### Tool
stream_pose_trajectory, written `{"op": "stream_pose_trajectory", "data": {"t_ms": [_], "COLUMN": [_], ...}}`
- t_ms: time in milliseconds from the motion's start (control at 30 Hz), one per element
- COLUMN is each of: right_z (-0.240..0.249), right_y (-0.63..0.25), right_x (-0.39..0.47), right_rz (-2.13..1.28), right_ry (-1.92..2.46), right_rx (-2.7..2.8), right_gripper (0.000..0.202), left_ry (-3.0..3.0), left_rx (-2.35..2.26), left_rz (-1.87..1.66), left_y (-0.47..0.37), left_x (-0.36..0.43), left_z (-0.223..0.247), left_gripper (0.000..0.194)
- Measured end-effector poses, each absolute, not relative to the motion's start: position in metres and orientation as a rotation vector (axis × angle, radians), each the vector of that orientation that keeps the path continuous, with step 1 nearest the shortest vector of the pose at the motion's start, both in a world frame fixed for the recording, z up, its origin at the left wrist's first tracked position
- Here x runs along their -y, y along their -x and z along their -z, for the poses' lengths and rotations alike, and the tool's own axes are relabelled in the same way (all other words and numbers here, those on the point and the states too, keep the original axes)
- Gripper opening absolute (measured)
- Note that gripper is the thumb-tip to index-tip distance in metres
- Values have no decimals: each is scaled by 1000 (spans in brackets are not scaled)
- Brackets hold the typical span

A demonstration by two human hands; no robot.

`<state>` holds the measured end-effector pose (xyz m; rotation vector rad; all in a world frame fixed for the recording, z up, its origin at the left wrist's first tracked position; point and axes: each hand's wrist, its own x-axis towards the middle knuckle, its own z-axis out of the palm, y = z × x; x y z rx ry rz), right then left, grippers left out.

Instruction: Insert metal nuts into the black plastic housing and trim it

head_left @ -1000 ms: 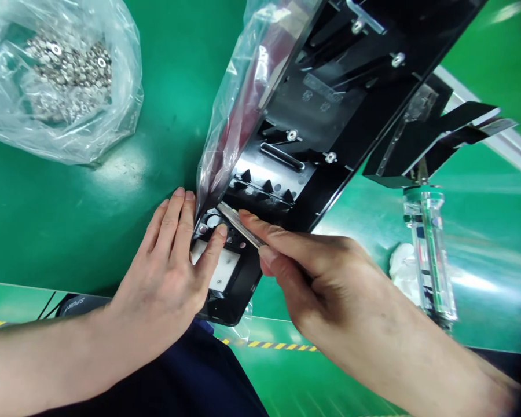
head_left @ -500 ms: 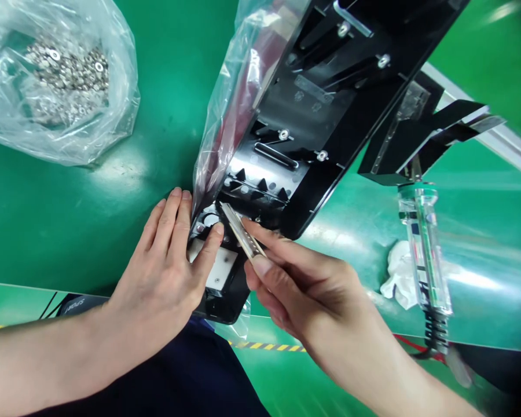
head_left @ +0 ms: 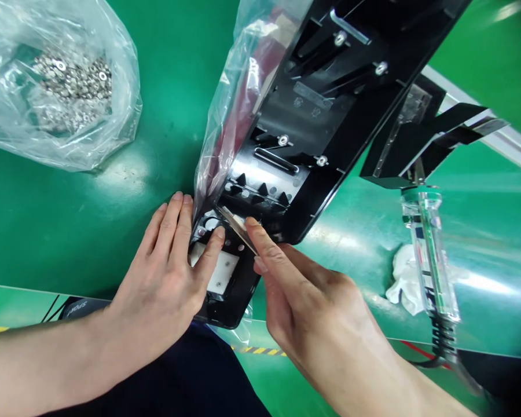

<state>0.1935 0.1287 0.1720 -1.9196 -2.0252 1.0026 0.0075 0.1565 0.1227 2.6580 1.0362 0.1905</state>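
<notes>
A long black plastic housing (head_left: 312,191) lies at a slant, its inner ribs and small metal inserts facing up. My left hand (head_left: 169,260) holds its near left edge, fingers along the outside and thumb over the inside. Near that thumb are a round white part (head_left: 211,223) and a white plate (head_left: 221,271) with small screws. My right hand (head_left: 304,284) is closed around a slim metal tool (head_left: 237,227) that looks like a utility knife. The index finger presses along it. Its tip touches or nearly touches the housing just above the round part; exact contact is unclear.
A clear plastic bag (head_left: 125,116) of small metal inserts (head_left: 76,87) sits at upper left. Clear wrapping (head_left: 226,110) runs beside the housing. To the right, a clear-handled soldering iron (head_left: 432,249) rests in a black holder (head_left: 391,145), near crumpled white tissue (head_left: 406,278).
My right hand has rolled over, bringing the index finger on top of the metal tool and turning the tool onto its edge. The left hand keeps its place on the housing.
</notes>
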Motion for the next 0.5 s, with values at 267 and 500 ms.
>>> {"op": "stream_pose_trajectory", "data": {"t_ms": [267, 500], "right_z": [-171, -228], "right_y": [-200, -207], "right_x": [-132, -87], "right_rz": [-878, -818], "right_ry": [1715, 1905], "right_rx": [2274, 1683], "right_gripper": [53, 51], "left_ry": [-2686, -2809], "left_rx": [-1020, -1113], "left_rz": [-188, -129], "left_y": [-4, -3], "left_x": [-158, -160], "left_z": [-120, -126], "left_gripper": [56, 68]}}
